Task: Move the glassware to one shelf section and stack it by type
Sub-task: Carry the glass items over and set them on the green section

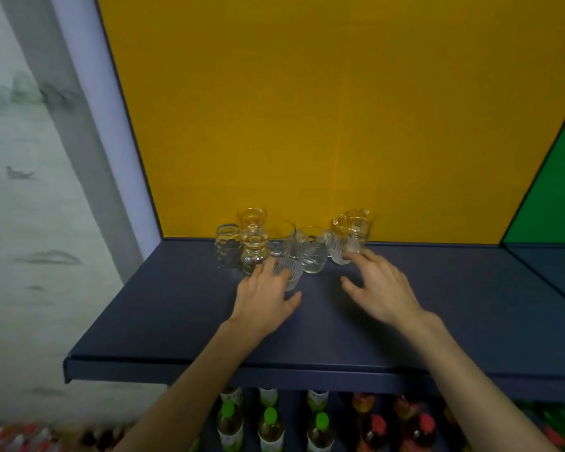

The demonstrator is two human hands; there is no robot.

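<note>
Several clear glasses stand in a cluster at the back of a dark blue shelf point(177, 314), against a yellow back panel. At the left are a bubbled glass point(226, 246) and two stacked waisted glasses point(253, 243). A ribbed tumbler point(291, 272) sits at the front, and my left hand point(265, 298) wraps its fingers around it. A leaf-patterned tumbler point(313, 252) stands in the middle. At the right, a frosted glass point(340, 251) stands beside a waisted glass point(359, 226). My right hand point(382, 288) hovers with fingers spread, its fingertips touching the frosted glass.
The yellow back panel point(340, 109) closes the section behind; a green section point(558, 190) adjoins at the right. A white side wall point(111, 132) bounds the left. Below the shelf stand rows of green-capped bottles point(269, 425) and red-capped bottles point(375, 425).
</note>
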